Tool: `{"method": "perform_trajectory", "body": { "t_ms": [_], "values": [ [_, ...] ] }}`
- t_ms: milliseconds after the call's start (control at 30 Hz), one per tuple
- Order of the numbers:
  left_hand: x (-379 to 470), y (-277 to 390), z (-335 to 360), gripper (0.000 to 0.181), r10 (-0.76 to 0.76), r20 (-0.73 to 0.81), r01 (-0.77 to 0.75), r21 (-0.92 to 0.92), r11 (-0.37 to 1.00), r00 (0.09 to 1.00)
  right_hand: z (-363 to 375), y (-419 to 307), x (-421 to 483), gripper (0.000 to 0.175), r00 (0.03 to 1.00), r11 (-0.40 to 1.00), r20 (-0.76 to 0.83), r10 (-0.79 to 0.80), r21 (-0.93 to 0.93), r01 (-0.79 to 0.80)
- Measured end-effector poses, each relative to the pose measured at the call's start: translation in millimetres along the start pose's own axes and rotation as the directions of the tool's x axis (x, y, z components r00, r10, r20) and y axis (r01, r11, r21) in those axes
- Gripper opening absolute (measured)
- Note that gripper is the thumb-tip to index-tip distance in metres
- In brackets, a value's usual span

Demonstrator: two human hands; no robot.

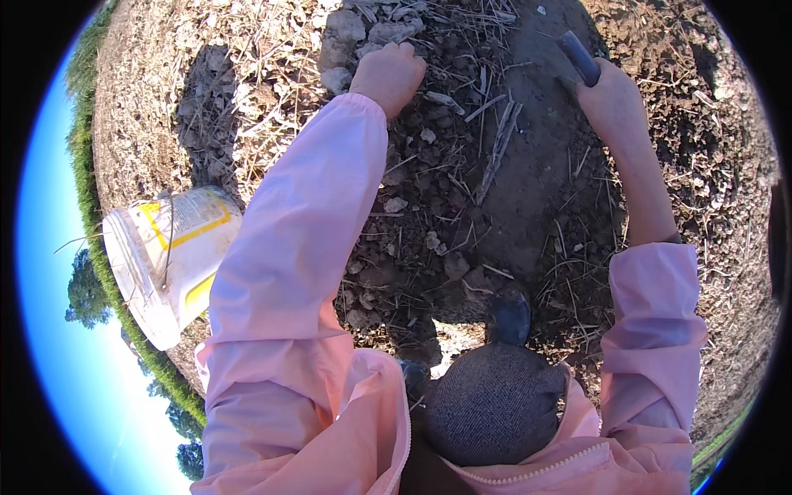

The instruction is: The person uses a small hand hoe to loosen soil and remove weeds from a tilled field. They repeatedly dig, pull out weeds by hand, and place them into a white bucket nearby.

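My left hand [390,77] reaches down to the clods at the top centre, its fingers curled; whether something small is in them is hidden. To the right, my right hand [609,102] is closed round the dark handle of a hand tool [578,57], whose working end cannot be made out. Between the hands lies a strip of smooth, dark soil [526,167] with straw and a dry stalk [498,148] along its left side. Pale clods [342,34] sit just left of my left hand.
A white plastic bucket [192,216] with yellow markings and a wire handle stands at the left, beyond my left sleeve. My knee [495,402] and a dark boot [510,315] are at the bottom centre. Dry straw litters the field; grass and trees line the left edge.
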State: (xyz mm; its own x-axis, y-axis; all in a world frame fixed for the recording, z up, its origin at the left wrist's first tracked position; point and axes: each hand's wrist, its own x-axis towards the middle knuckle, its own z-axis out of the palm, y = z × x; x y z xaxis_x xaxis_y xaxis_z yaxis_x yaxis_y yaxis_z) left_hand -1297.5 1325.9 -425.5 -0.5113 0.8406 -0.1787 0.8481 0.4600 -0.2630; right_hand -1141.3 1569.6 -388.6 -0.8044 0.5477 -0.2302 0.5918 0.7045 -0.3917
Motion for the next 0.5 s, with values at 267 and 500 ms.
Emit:
{"method": "perform_trajectory", "body": {
  "t_ms": [267,500],
  "values": [
    [-9,-46,-50,0.030,-0.581,0.107,0.304,-0.918,0.254,0.807,0,5,1,0.028,1.000,1.000,0.009,0.013,-0.019,-0.013],
    [-2,-6,9,0.019,-0.188,-0.182,0.061,-0.543,0.837,0.965,7,4,4,0.027,0.999,0.999,-0.010,-0.045,-0.024,0.045]
  ]
}}
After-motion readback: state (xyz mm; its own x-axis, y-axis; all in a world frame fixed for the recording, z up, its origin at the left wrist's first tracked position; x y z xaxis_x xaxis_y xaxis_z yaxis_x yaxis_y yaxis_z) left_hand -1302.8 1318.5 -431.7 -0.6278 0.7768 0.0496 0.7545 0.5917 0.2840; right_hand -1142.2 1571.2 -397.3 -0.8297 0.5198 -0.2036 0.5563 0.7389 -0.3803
